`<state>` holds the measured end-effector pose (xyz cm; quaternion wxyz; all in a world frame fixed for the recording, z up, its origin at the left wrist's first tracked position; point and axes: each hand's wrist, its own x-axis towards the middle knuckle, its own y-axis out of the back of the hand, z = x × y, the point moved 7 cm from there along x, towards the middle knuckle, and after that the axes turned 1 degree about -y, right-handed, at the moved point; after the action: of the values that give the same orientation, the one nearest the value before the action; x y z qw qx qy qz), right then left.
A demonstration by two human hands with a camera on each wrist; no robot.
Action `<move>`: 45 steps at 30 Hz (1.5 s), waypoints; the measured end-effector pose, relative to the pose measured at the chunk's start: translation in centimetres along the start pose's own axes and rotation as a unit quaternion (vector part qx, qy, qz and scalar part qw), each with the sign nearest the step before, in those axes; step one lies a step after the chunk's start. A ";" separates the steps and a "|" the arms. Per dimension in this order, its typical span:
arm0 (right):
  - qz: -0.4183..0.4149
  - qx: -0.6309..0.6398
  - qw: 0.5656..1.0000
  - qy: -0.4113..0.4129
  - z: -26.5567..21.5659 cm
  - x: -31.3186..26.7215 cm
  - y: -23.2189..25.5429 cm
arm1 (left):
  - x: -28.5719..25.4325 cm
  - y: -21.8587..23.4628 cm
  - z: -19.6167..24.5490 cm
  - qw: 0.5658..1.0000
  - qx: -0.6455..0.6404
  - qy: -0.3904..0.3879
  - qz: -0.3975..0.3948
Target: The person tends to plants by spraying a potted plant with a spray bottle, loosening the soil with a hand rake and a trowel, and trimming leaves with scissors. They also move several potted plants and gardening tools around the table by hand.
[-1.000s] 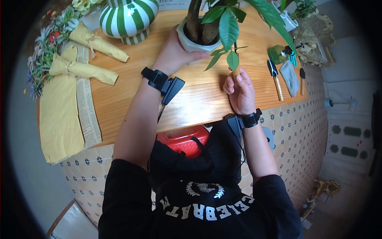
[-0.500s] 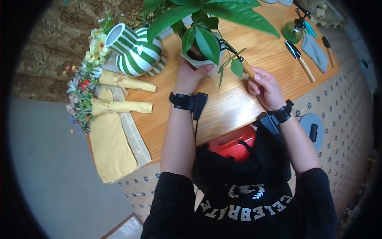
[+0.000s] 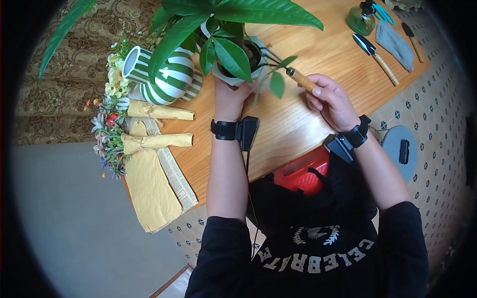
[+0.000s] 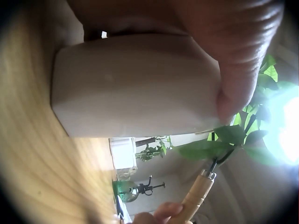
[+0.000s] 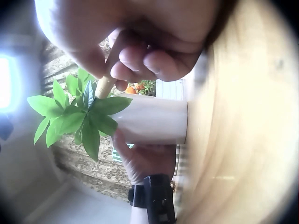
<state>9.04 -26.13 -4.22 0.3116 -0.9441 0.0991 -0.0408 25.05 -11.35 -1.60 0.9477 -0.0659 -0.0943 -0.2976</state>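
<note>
A potted plant with broad green leaves [image 3: 233, 57] stands on the wooden table in a white angular pot [image 4: 135, 88]. My left hand [image 3: 231, 102] holds the pot's near side, with the thumb [image 4: 236, 88] up at the rim. In my right hand [image 3: 334, 102], the wooden handle of a small hand rake [image 3: 300, 79] is gripped between thumb and curled fingers. Its dark thin tines point left over the pot's right rim, and leaves partly cover them. The soil inside is mostly hidden by foliage.
Left of the pot stands a green-striped vase [image 3: 174, 77], near paper-wrapped flowers [image 3: 159, 142] and yellow paper [image 3: 151, 188]. At the right lie a trowel [image 3: 377, 62], a grey cloth-like item [image 3: 395, 47] and a small shovel [image 3: 412, 42], below a green spray bottle [image 3: 361, 21].
The head view has turned, shifting the scene. The rake handle, near upright in the view earlier, now slants toward the pot with its tines at the rim. My left hand keeps holding the pot.
</note>
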 end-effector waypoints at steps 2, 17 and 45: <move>0.011 0.027 0.999 0.021 -0.5 0.1 -0.4 | 0.2 -0.2 0.2 0.999 -0.027 -0.005 -0.017; 0.017 -0.047 0.999 0.013 -0.1 0.1 -0.3 | 0.1 -1.2 1.4 0.998 -0.054 -0.016 -0.006; 0.014 -0.021 0.999 0.029 -0.4 0.0 -0.3 | 0.4 -0.8 2.3 0.986 -0.144 -0.084 -0.028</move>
<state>9.08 -26.15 -3.71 0.2897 -0.9472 0.1226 -0.0618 24.58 -11.75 0.73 0.9084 -0.2236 -0.1318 -0.3278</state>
